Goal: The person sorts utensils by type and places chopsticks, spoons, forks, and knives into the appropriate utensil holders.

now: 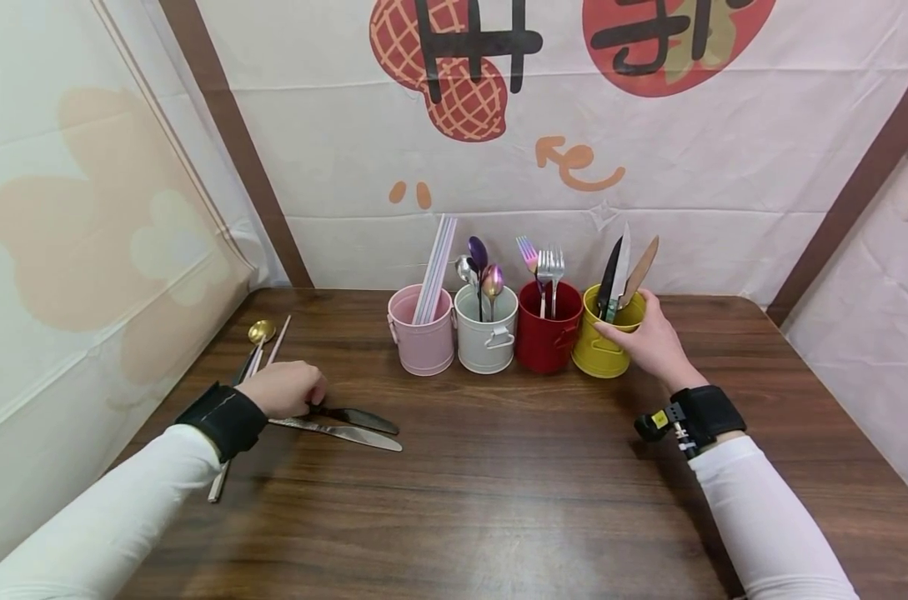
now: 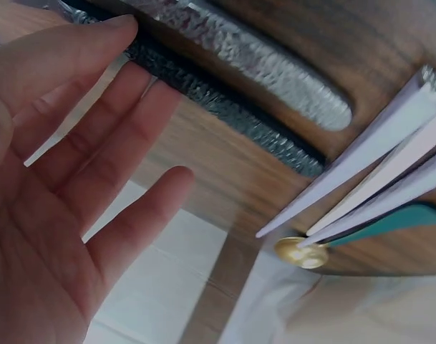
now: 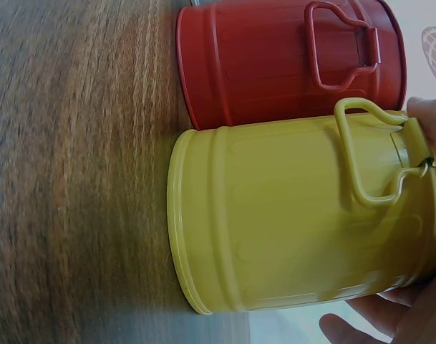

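My left hand (image 1: 284, 388) is low over the left side of the table, pinching a black table knife (image 2: 225, 107) by its patterned handle between thumb and fingers. Beside it lies a silver table knife (image 1: 356, 434) with a similar textured handle. At the back right, my right hand (image 1: 656, 342) grips the rim of a yellow bucket (image 3: 296, 215), thumb at the front and fingers round the right side. Three knives (image 1: 619, 279) stand blade up in that bucket: one black, one silver, one copper-coloured.
A red bucket (image 1: 547, 350) with forks touches the yellow one's left side. Further left are a white bucket (image 1: 485, 350) with spoons and a pink bucket (image 1: 426, 354) with several chopsticks. Loose chopsticks (image 2: 375, 136) and a gold spoon (image 1: 261, 331) lie at the table's left.
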### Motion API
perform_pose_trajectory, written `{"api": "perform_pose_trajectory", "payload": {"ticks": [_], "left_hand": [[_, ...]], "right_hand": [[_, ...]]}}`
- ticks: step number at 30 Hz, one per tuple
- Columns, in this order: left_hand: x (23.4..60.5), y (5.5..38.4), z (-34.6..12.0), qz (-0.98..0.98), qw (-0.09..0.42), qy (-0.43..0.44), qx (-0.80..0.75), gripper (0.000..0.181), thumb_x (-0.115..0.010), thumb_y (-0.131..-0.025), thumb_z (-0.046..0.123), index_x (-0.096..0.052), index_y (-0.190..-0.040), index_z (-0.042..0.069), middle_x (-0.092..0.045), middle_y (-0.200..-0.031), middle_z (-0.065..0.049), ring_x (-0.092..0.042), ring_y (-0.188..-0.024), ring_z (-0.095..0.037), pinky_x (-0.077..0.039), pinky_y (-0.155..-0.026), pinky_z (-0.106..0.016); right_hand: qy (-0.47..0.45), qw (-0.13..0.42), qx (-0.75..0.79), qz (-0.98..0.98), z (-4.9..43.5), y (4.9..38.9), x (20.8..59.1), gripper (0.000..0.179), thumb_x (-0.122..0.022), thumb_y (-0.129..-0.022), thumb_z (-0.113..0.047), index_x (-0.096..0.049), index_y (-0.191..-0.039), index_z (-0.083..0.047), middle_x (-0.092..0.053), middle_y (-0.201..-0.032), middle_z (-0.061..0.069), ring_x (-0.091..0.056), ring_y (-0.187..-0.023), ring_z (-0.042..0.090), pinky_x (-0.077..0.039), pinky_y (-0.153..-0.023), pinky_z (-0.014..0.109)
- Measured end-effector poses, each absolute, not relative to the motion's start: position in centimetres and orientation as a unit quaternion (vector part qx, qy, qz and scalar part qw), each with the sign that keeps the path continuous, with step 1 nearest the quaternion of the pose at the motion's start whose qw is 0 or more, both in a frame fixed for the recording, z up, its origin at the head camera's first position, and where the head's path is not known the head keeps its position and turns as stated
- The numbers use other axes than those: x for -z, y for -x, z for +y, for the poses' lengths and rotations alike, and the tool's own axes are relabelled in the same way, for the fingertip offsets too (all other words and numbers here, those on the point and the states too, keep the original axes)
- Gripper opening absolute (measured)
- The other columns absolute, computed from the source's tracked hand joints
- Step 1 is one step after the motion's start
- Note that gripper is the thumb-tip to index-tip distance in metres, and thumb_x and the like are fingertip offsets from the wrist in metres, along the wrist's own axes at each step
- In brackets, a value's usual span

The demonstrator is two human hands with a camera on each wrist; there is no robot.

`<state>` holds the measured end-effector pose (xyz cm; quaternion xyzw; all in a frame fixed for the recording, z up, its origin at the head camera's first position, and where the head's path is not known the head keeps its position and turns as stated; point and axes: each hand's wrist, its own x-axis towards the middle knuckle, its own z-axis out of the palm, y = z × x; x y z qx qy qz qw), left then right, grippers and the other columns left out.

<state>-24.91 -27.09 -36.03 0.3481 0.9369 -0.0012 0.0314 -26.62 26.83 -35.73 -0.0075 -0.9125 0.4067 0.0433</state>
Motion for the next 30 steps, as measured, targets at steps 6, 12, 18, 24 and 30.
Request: {"api": "perform_pose_trajectory", "payload": {"ticks": [6,12,18,24,30], "left_hand": [[35.5,25.6,-26.3,0.929,0.077,-0.36,0.044,0.031,-0.062,-0.062,-0.014,-0.05,-0.066,0.014,-0.043,-0.064,0.007,-0.041,-0.059,-0.012,-0.037,-0.054,-0.029],[35.0,25.7,-25.8,0.919,0.089,-0.379,0.061,0.032,-0.062,-0.06,-0.016,-0.05,-0.065,0.013,-0.042,-0.063,0.007,-0.04,-0.057,-0.012,-0.037,-0.053,-0.028],[35.6,26.0,-26.2,0.911,0.06,-0.404,0.051,0.032,-0.066,-0.06,-0.015,-0.052,-0.065,0.014,-0.044,-0.063,0.008,-0.042,-0.057,-0.01,-0.04,-0.054,-0.028],[35.9,25.7,-26.7,0.907,0.038,-0.419,0.016,0.035,-0.074,-0.064,-0.012,-0.052,-0.068,0.016,-0.046,-0.065,0.01,-0.042,-0.059,-0.008,-0.04,-0.055,-0.029],[34.3,25.5,-25.5,0.912,-0.013,-0.407,-0.055,0.033,-0.076,-0.071,-0.006,-0.055,-0.072,0.019,-0.048,-0.066,0.011,-0.045,-0.061,-0.007,-0.041,-0.057,-0.03]], "right_hand": [[0.007,0.046,-0.411,-0.911,26.9,26.6,35.8,0.104,-0.066,-0.085,-0.057,-0.008,-0.151,-0.002,-0.035,-0.142,0.03,-0.038,-0.128,0.043,-0.032,-0.103,0.06],[0.008,0.044,-0.41,-0.911,26.9,26.7,35.8,0.106,-0.066,-0.084,-0.058,-0.007,-0.152,-0.002,-0.035,-0.143,0.03,-0.037,-0.129,0.043,-0.031,-0.104,0.059],[0.008,0.046,-0.406,-0.913,27.0,26.8,35.7,0.107,-0.066,-0.084,-0.059,-0.007,-0.152,-0.002,-0.035,-0.143,0.03,-0.037,-0.128,0.043,-0.031,-0.104,0.059],[0.006,0.043,-0.404,-0.914,26.8,26.7,35.9,0.107,-0.066,-0.084,-0.059,-0.006,-0.151,0.0,-0.034,-0.143,0.032,-0.037,-0.128,0.043,-0.031,-0.104,0.059],[0.012,0.043,-0.404,-0.913,26.9,26.6,35.7,0.108,-0.065,-0.084,-0.059,-0.005,-0.152,-0.001,-0.033,-0.144,0.031,-0.036,-0.129,0.043,-0.031,-0.104,0.06]]}}
